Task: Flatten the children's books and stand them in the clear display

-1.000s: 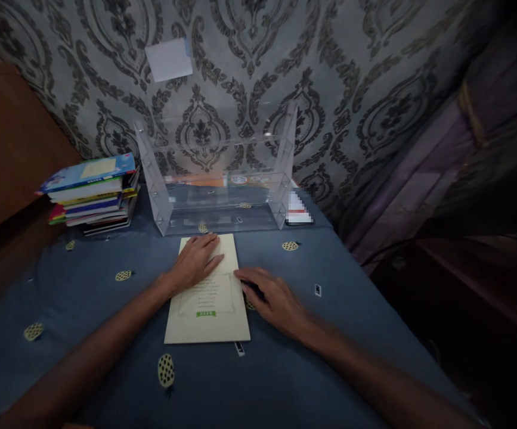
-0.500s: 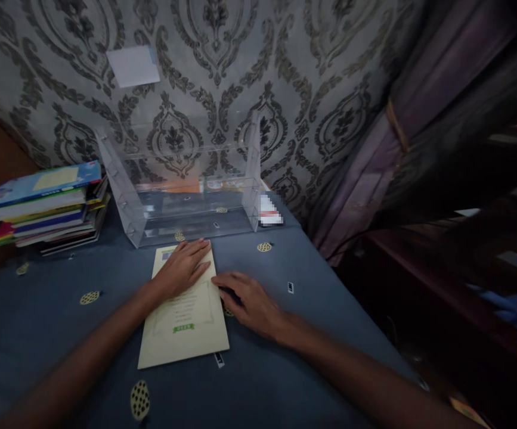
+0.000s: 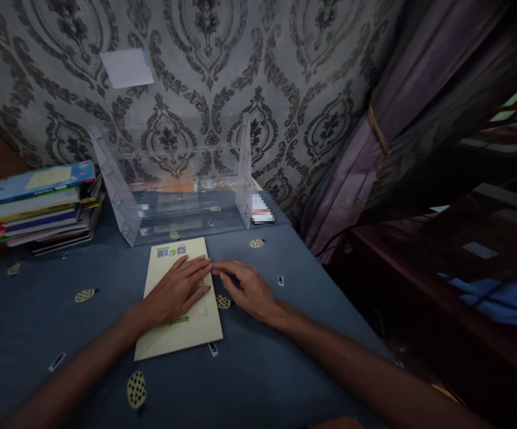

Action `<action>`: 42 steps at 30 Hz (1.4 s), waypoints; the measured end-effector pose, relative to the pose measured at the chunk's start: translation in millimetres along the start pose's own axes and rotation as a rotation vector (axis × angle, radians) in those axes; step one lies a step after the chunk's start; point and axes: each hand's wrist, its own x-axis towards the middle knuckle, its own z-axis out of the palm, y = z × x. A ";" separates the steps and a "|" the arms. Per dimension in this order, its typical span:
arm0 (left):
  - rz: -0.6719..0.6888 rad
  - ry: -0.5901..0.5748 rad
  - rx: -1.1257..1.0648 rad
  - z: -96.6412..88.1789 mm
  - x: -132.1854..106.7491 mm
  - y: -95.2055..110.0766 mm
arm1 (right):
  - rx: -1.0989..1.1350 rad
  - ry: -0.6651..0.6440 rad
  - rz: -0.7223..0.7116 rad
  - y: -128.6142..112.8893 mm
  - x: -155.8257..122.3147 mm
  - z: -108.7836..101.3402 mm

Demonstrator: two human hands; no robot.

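A pale cream booklet (image 3: pixel 160 341) with a barcode, a QR code and green print lies flat on the blue cloth-covered table. My left hand (image 3: pixel 177 292) rests flat across its middle, palm down, fingers extended toward the right edge. Just off that edge is my right hand (image 3: pixel 251 295). Its index fingertip meets the booklet's edge close to my left fingertips, while the thumb stays apart below. Beyond the booklet stands a clear plastic rack (image 3: pixel 186 223) with tilted side panels.
A stack of books (image 3: pixel 39 202) sits at the left rear. Behind the table rises a patterned wall with a white card (image 3: pixel 127 68) on it. A tied purple curtain (image 3: pixel 347 190) hangs at the right, past the table's edge. Dark furniture with blue cloth (image 3: pixel 500 301) is farther right.
My left hand has slid down the booklet toward me, uncovering the codes at its top. My right hand's fingertips have moved slightly up along the edge. The view has shifted a little.
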 end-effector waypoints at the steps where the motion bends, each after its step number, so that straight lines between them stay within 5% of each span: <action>1: 0.008 -0.006 -0.001 -0.9 -2.8 3.7 | 0.002 0.019 0.017 0.4 0.5 -1.2; 12: 0.118 -0.058 -0.053 -12.6 -44.7 53.3 | -0.049 -0.008 0.043 2.6 1.3 -2.8; 19: 0.082 -0.106 -0.071 -20.8 -63.6 71.4 | -0.070 -0.046 -0.010 2.6 1.2 -2.1; 23: 0.007 -0.041 0.023 -19.1 -80.3 83.1 | -0.065 -0.081 -0.137 -5.0 -3.0 -0.5; 28: -0.163 0.096 0.153 -15.7 -110.1 107.0 | 0.060 -0.399 -0.377 -37.5 -14.1 13.0; 32: -0.242 0.168 0.151 -12.3 -122.1 120.8 | 0.113 -0.633 -0.429 -65.7 -12.2 31.3; 36: -0.257 0.198 0.141 -8.9 -122.9 123.5 | 0.129 -0.753 -0.449 -73.7 5.4 46.2; 42: -0.279 0.258 0.140 -9.4 -119.7 122.0 | 0.092 -0.801 -0.454 -54.8 45.6 66.1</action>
